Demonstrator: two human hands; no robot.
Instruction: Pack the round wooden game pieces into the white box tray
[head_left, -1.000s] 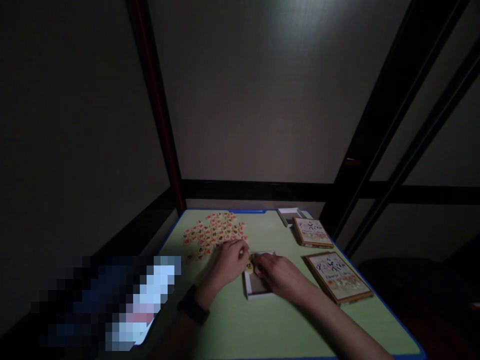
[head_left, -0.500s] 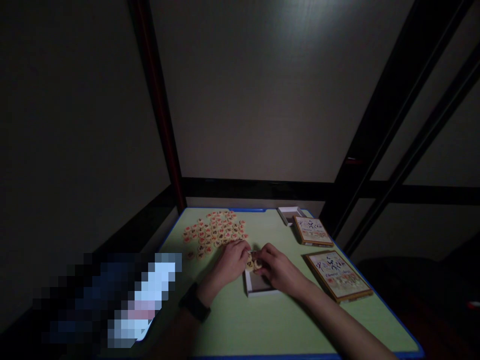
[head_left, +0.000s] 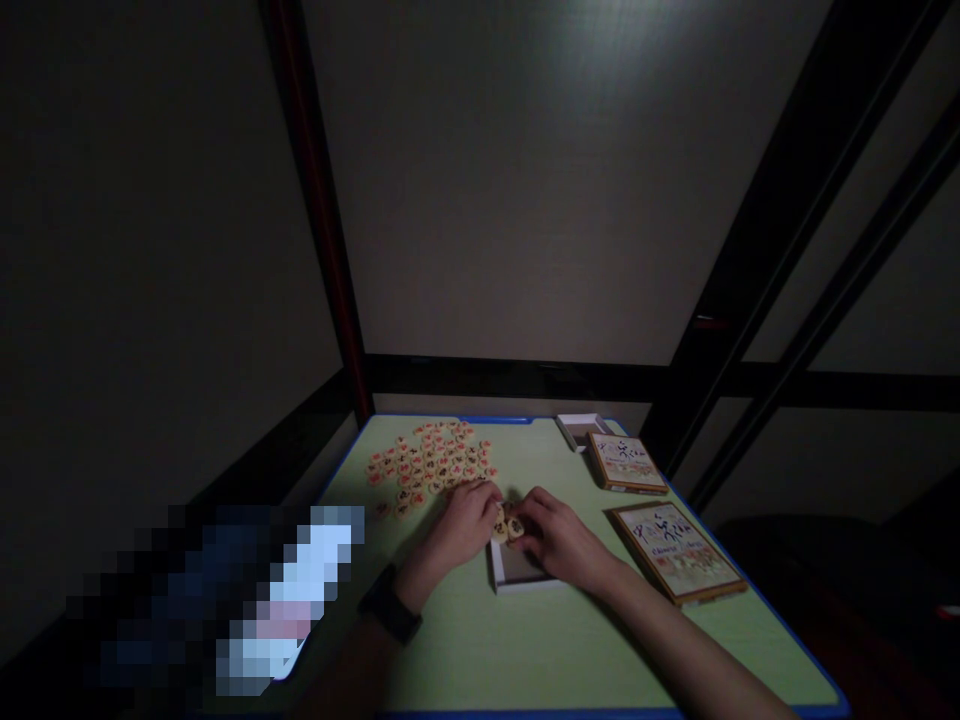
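Observation:
An open white box tray [head_left: 525,587] lies at the middle of the green table [head_left: 577,650], with round chess pieces [head_left: 514,528] at its far end. My left hand [head_left: 471,515] is closed at the tray's far left corner, its fingertips against the pieces; what it holds there is hidden. On the other side, my right hand [head_left: 551,525] has its fingers curled round a piece at the far right of the tray. Many loose pieces with red and black characters [head_left: 429,462] are spread on the table beyond my left hand.
Two printed chess boxes, the nearer [head_left: 675,552] and the farther [head_left: 626,462], lie on the right side. Behind them is another white tray [head_left: 581,430]. A blurred bright object [head_left: 292,600] is at the lower left. A wall rises behind the table.
The piece at my right fingertips has turned slightly, and its face shows more clearly. Both hands have otherwise stayed nearly in place.

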